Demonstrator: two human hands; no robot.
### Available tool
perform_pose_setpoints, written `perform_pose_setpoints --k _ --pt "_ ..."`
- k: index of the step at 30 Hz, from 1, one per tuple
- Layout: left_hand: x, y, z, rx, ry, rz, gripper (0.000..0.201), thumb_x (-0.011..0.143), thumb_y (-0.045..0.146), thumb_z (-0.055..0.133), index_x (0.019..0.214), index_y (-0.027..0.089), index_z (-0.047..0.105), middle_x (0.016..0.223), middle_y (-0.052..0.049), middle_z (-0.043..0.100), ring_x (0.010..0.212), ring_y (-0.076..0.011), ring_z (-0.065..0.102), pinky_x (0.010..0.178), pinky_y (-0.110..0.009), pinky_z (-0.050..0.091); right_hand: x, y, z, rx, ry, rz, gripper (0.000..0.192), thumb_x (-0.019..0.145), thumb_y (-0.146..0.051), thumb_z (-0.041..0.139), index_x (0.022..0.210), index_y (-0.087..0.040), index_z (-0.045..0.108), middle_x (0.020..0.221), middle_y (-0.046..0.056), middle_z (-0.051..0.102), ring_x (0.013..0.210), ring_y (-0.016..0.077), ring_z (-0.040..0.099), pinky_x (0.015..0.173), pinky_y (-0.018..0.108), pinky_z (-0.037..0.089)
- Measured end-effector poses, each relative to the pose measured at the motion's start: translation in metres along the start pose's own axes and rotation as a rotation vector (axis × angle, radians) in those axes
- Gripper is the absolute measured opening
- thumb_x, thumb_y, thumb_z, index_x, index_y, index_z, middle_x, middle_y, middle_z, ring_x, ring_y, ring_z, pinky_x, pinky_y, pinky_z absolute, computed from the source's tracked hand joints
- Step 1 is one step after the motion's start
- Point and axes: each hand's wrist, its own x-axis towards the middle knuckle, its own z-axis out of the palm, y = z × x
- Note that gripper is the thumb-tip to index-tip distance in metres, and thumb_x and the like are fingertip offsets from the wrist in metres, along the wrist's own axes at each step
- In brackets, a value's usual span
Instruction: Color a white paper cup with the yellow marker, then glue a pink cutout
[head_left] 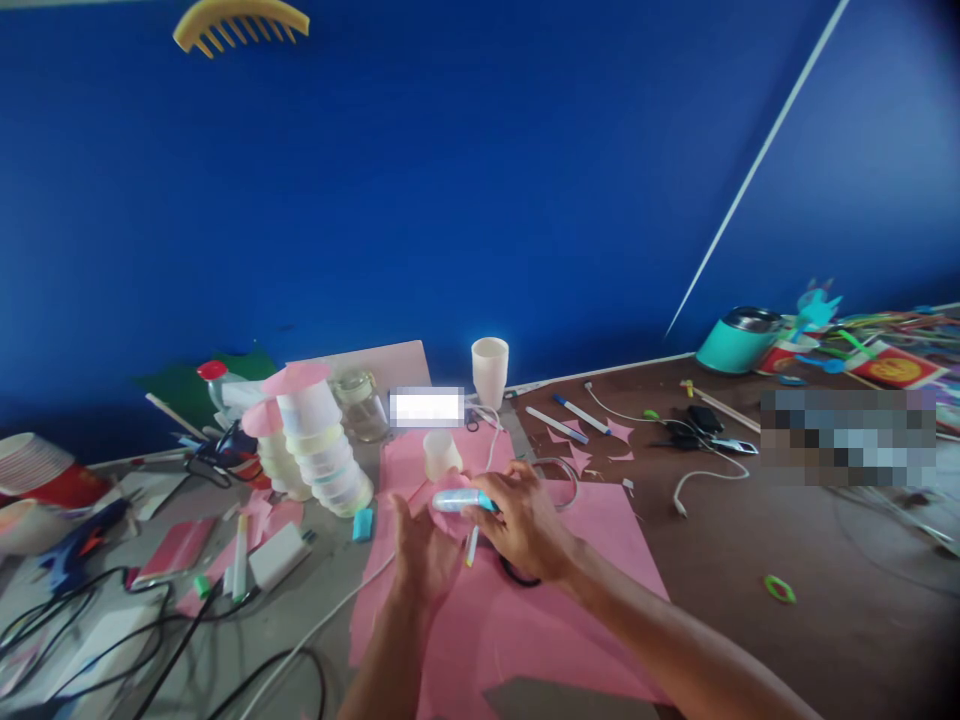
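Note:
My right hand (529,520) is closed around a translucent light-blue tube (456,499) with a teal end, which looks like a glue tube. It lies sideways over my left hand (429,545). A small piece of pink paper (422,493) shows in my left hand, with the thumb raised and the fingers partly hidden by the tube. Just beyond my hands stands a small white cup (441,455). Beneath them are large pink paper sheets (600,560) and a white pen (472,546) with a yellow tip.
Stacked white cups with pink tops (330,470) stand left, near a glass jar (361,405) and a blue block (363,525). A tall white cup (490,372) is behind. Markers (581,413), paper scraps and cables lie right. Black cables (90,590) cross the left side.

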Motion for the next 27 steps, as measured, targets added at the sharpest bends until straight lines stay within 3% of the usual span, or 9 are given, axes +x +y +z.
perform_pose_setpoints --k 5,10,12,14,19,24,27 --pt "-0.002 0.008 0.003 -0.054 0.082 -0.006 0.079 0.091 0.075 0.035 0.123 0.013 0.072 0.125 -0.018 0.072 0.126 -0.0373 0.061 0.107 -0.051 0.046 0.003 -0.004 -0.009 0.066 -0.116 -0.089 0.01 0.094 -0.021 0.058 0.1 -0.018 0.064 0.084 0.004 0.078 0.068 0.017 0.066 0.083 0.034 0.036" --pt "-0.002 0.001 0.003 -0.021 0.115 0.008 0.086 0.086 0.079 0.039 0.128 0.01 0.069 0.132 -0.023 0.068 0.136 -0.0407 0.051 0.111 -0.055 0.043 -0.003 -0.01 0.002 -0.029 -0.135 -0.11 0.009 0.092 -0.022 0.059 0.098 -0.019 0.065 0.082 0.005 0.078 0.074 0.0197 0.068 0.082 0.035 0.037" --pt "-0.001 0.0 0.003 -0.011 0.112 0.016 0.087 0.086 0.08 0.038 0.123 0.01 0.072 0.133 -0.023 0.067 0.139 -0.04 0.048 0.114 -0.054 0.04 -0.008 -0.013 0.01 -0.093 -0.085 -0.048 0.011 0.094 -0.027 0.059 0.096 -0.019 0.065 0.076 0.004 0.077 0.068 0.0196 0.067 0.077 0.033 0.039" --pt "-0.001 0.0 0.003 0.016 0.113 0.034 0.087 0.085 0.081 0.037 0.121 0.01 0.073 0.135 -0.021 0.066 0.142 -0.0385 0.044 0.117 -0.052 0.037 -0.012 -0.014 0.016 -0.169 -0.046 0.047 0.02 0.096 -0.033 0.058 0.083 -0.02 0.064 0.063 0.004 0.073 0.061 0.0194 0.065 0.07 0.032 0.039" --pt "0.001 0.0 0.003 0.048 0.135 0.1 0.085 0.084 0.081 0.041 0.122 0.012 0.073 0.141 -0.02 0.062 0.146 -0.0388 0.037 0.119 -0.053 0.034 -0.015 -0.01 0.022 -0.265 -0.09 0.198 0.025 0.096 -0.041 0.06 0.083 -0.02 0.064 0.055 0.003 0.069 0.051 0.0196 0.06 0.057 0.031 0.033" --pt "0.0 0.0 0.002 0.005 0.121 0.037 0.083 0.084 0.079 0.045 0.121 0.01 0.073 0.131 -0.022 0.068 0.14 -0.0413 0.046 0.114 -0.055 0.04 -0.009 -0.01 0.015 -0.126 -0.065 0.015 0.004 0.095 -0.025 0.061 0.095 -0.022 0.062 0.075 0.003 0.073 0.068 0.0195 0.064 0.075 0.033 0.039" --pt "-0.001 -0.001 0.003 -0.017 0.105 0.021 0.077 0.085 0.076 0.048 0.12 0.011 0.074 0.124 -0.021 0.072 0.133 -0.0407 0.054 0.11 -0.056 0.044 -0.007 -0.012 0.01 -0.099 -0.056 -0.097 0.017 0.092 -0.015 0.058 0.106 -0.024 0.062 0.089 0.003 0.071 0.083 0.0196 0.064 0.085 0.035 0.039"
